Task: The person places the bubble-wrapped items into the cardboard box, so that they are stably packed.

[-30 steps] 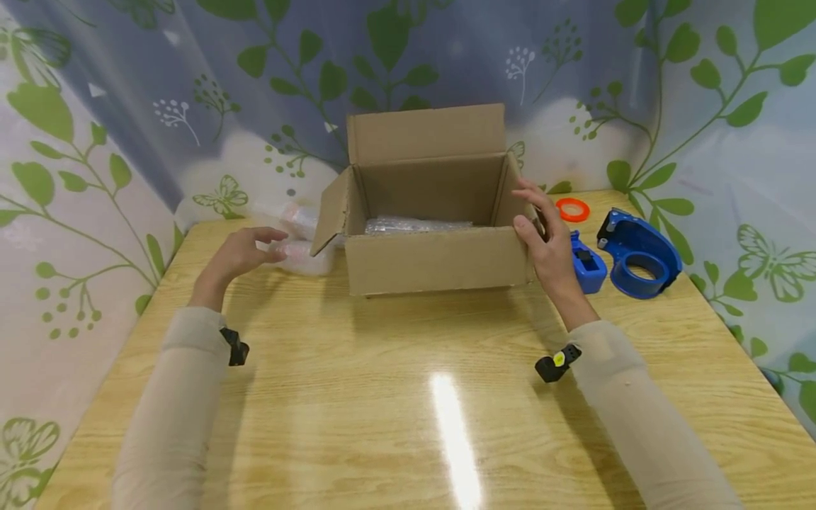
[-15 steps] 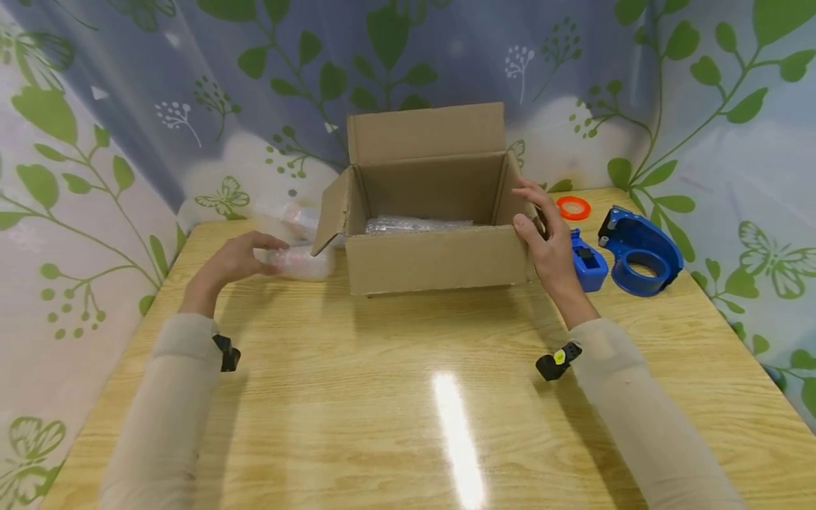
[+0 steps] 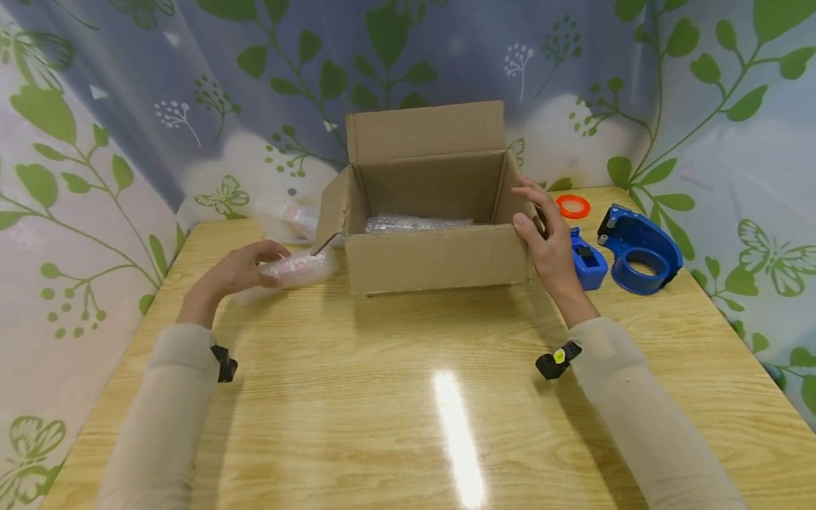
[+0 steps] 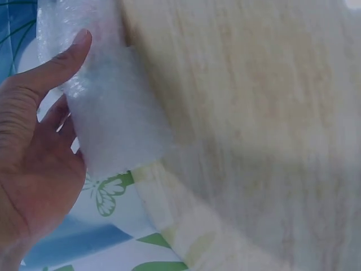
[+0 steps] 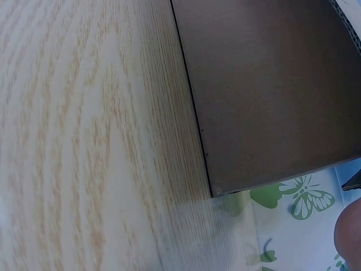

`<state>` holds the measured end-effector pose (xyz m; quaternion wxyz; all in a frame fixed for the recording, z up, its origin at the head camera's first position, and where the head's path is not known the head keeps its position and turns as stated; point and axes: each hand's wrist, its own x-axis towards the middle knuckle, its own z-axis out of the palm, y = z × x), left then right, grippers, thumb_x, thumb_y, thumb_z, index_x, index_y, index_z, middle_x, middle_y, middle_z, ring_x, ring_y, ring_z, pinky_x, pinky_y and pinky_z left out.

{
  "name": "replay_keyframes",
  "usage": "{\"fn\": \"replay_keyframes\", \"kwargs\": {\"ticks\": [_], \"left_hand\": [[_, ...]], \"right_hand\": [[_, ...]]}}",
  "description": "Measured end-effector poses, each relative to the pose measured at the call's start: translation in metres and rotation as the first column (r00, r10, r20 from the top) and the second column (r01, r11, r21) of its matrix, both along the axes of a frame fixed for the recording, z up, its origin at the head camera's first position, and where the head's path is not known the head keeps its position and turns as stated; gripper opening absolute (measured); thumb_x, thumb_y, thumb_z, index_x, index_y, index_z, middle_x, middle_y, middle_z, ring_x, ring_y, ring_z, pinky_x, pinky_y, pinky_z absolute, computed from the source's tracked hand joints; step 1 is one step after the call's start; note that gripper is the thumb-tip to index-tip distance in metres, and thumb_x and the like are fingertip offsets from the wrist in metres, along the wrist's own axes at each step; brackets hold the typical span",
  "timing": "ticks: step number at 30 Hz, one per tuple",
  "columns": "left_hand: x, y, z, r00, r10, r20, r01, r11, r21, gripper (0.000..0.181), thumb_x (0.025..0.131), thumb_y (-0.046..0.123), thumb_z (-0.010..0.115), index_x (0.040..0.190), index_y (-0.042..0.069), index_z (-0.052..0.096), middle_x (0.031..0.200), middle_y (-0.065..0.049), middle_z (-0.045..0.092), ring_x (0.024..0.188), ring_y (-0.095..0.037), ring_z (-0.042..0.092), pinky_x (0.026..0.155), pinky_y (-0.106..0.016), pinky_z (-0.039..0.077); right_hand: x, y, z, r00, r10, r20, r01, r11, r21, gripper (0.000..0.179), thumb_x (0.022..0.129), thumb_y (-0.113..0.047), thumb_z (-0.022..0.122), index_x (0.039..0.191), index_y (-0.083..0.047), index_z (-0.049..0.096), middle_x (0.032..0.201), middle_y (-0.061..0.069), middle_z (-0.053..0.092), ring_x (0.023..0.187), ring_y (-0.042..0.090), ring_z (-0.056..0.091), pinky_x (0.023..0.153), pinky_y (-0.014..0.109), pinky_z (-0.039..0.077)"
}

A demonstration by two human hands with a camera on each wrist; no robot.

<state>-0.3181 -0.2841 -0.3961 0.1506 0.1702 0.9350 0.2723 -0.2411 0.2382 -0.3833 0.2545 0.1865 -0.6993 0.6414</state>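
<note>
An upright cardboard box (image 3: 440, 261) stands at the back middle of the table, its back and left flaps raised outward. Bubble wrap (image 3: 417, 224) shows inside it. To the box's left, my left hand (image 3: 239, 269) grips a bubble-wrapped bundle (image 3: 304, 268) by its left end, thumb on one side and fingers behind. A faint pink tint shows through that wrap (image 4: 115, 113); its content is hidden. My right hand (image 3: 551, 244) holds the box at its right side, thumb at the front corner and fingers over the edge. The right wrist view shows mostly the box's wall (image 5: 271, 96).
Another bubble-wrapped bundle (image 3: 293, 218) lies behind the held one. Right of the box are an orange tape ring (image 3: 574, 206), a small blue dispenser (image 3: 589, 265) and a larger blue tape dispenser (image 3: 640, 255). A patterned curtain (image 3: 433, 57) encloses the wooden table (image 3: 357, 397).
My left hand has reached the front bundle, taken hold of its left end and tilted it slightly. My right hand and the box have stayed in place.
</note>
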Motion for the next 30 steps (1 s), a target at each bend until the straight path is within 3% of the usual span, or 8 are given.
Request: {"fn": "replay_keyframes", "kwargs": {"ticks": [6,16,22,30], "left_hand": [[0.003,-0.001,-0.007,1.000,0.017,0.013,-0.017,1.000,0.010,0.067,0.091,0.021,0.082,0.151,0.018,0.050,0.155,-0.022,0.048,0.143,-0.049,0.041,0.113,-0.069,0.034],[0.006,-0.006,-0.006,0.999,0.009,-0.030,-0.010,0.999,-0.038,0.066,0.090,0.025,0.083,0.149,0.019,0.057,0.153,-0.023,0.052,0.141,-0.049,0.044,0.113,-0.068,0.035],[0.007,-0.010,0.001,0.998,0.009,-0.063,-0.013,0.998,-0.058,0.067,0.087,0.028,0.086,0.148,0.020,0.059,0.152,-0.018,0.054,0.142,-0.047,0.044,0.112,-0.068,0.036],[0.007,-0.020,0.020,0.994,0.018,-0.106,-0.024,0.998,-0.060,0.068,0.088,0.027,0.085,0.150,0.020,0.058,0.154,-0.015,0.053,0.142,-0.047,0.043,0.110,-0.067,0.039]], "right_hand": [[0.000,0.000,0.000,1.000,0.001,-0.005,-0.001,1.000,-0.011,0.042,0.100,-0.010,0.058,0.139,0.006,0.057,0.159,0.013,0.046,0.153,0.022,0.035,0.126,0.045,0.027],[-0.001,-0.001,-0.001,1.000,0.007,0.003,-0.007,1.000,-0.021,0.042,0.100,-0.010,0.058,0.139,0.006,0.057,0.160,0.012,0.046,0.153,0.022,0.034,0.127,0.047,0.025],[0.000,-0.002,0.000,1.000,-0.002,0.002,0.002,1.000,-0.017,0.042,0.099,-0.008,0.057,0.139,0.007,0.056,0.160,0.017,0.045,0.153,0.022,0.034,0.127,0.045,0.025],[-0.001,-0.002,0.001,1.000,-0.001,-0.005,0.001,1.000,-0.012,0.042,0.099,-0.008,0.057,0.138,0.008,0.056,0.159,0.017,0.045,0.153,0.022,0.034,0.126,0.043,0.026]]}}
